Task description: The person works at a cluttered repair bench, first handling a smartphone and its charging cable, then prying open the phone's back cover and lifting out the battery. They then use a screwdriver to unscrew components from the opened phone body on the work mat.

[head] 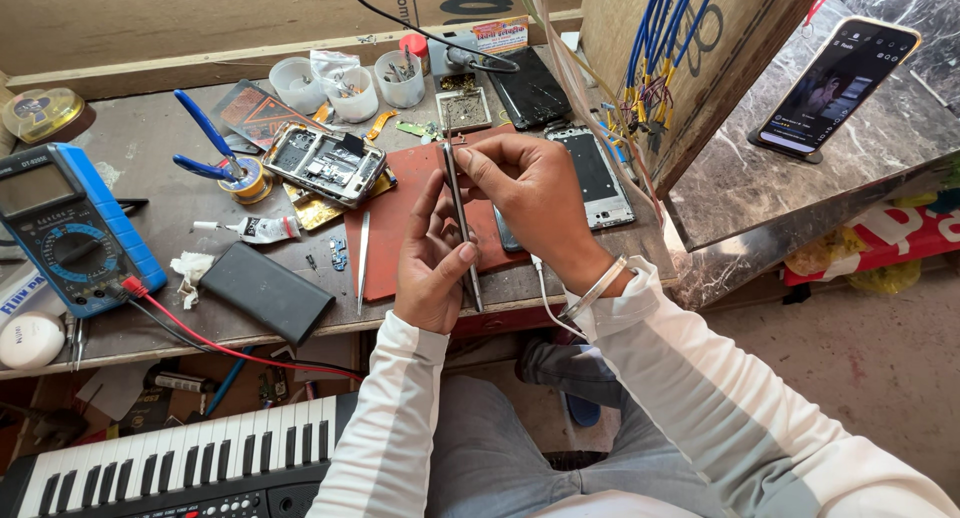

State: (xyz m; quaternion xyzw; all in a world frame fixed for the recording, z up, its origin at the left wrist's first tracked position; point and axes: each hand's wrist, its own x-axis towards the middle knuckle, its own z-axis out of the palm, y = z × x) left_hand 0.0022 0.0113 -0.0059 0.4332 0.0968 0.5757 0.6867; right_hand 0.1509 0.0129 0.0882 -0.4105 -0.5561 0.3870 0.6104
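Both my hands hold a thin phone part point(460, 213) edge-on above a red work mat point(400, 213). My left hand point(430, 263) grips its lower half between thumb and fingers. Its top end is pinched by my right hand point(530, 193), which wears a metal bangle at the wrist. An opened phone body point(322, 163) with bare circuitry lies at the mat's far left corner. Metal tweezers point(363, 260) lie along the mat's left edge.
A blue multimeter point(65, 228) with a red lead sits at the left, near a black battery pack point(265, 290), blue pliers point(205, 143) and a solder reel. Small cups of parts stand at the back. A lit phone point(835, 83) leans on the marble counter. A keyboard point(170, 468) lies below the bench.
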